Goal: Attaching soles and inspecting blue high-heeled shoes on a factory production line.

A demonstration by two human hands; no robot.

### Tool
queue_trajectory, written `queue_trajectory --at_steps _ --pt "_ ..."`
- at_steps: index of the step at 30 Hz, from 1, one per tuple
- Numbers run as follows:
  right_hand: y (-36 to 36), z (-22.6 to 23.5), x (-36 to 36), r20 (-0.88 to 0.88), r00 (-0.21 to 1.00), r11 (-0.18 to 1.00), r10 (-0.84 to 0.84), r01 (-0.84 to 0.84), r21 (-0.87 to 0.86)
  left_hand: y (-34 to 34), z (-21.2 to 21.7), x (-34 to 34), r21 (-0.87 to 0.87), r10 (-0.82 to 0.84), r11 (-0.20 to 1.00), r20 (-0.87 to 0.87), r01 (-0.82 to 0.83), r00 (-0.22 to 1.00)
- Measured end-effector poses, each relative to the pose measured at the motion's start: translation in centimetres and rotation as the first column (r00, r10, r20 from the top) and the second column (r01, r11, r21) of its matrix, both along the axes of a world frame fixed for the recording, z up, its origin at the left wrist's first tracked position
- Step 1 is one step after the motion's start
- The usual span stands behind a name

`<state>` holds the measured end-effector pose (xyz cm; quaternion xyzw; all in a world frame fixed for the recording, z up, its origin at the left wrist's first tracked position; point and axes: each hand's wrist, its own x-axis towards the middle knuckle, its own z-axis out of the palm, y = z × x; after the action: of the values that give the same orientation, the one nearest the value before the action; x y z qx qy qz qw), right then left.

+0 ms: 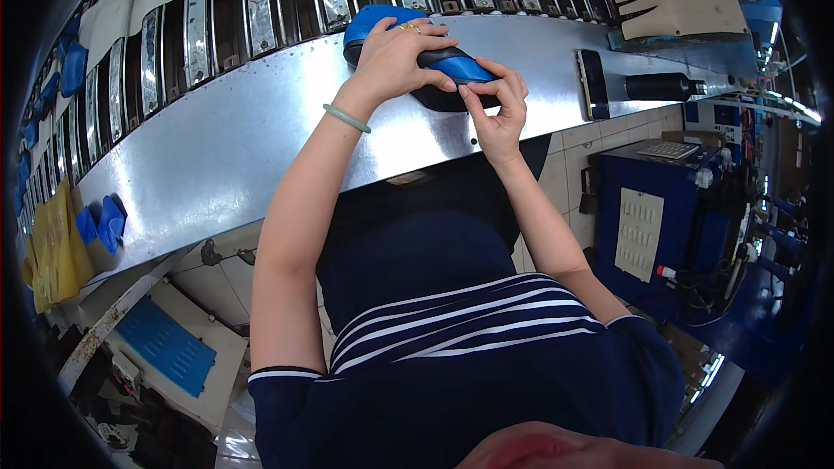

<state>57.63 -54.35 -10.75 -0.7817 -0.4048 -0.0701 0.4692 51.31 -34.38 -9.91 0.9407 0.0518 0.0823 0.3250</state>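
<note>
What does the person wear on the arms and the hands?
Both forearms are bare. The left wrist carries a thin pale green bangle, and the left hand has a gold-coloured ring on one finger. The right hand shows no jewellery. The short dark navy sleeves end in white-striped cuffs.

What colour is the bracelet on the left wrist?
Pale green: a thin smooth bracelet on the wrist of the left hand, shown in the head view.

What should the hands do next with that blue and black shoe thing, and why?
Probably press the black strip down a little farther along the blue shoe part. The left hand lies over the top and steadies it on the metal bench, while the right hand pinches the black edge at its near end, so the fingers look set for smoothing that edge.
</note>
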Motion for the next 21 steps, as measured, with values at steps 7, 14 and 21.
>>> queue_trajectory --at_steps 7,14,21 --pt "-0.9 0.4 0.4 -0.279 0.956 0.988 0.092 -0.053 0.146 0.0 0.9 0.2 -0.010 -0.032 0.999 -0.070 0.032 0.997" --pt "-1.7 -0.2 1.4 -0.142 0.983 0.992 0.121 -0.115 0.044 -0.8 1.2 0.7 -0.019 0.003 1.000 -0.115 -0.005 0.993" --pt "-1.2 -0.2 1.3 -0.205 0.978 0.996 0.051 -0.036 0.076 -1.3 1.2 0.9 -0.019 0.032 0.999 -0.093 -0.034 0.995"
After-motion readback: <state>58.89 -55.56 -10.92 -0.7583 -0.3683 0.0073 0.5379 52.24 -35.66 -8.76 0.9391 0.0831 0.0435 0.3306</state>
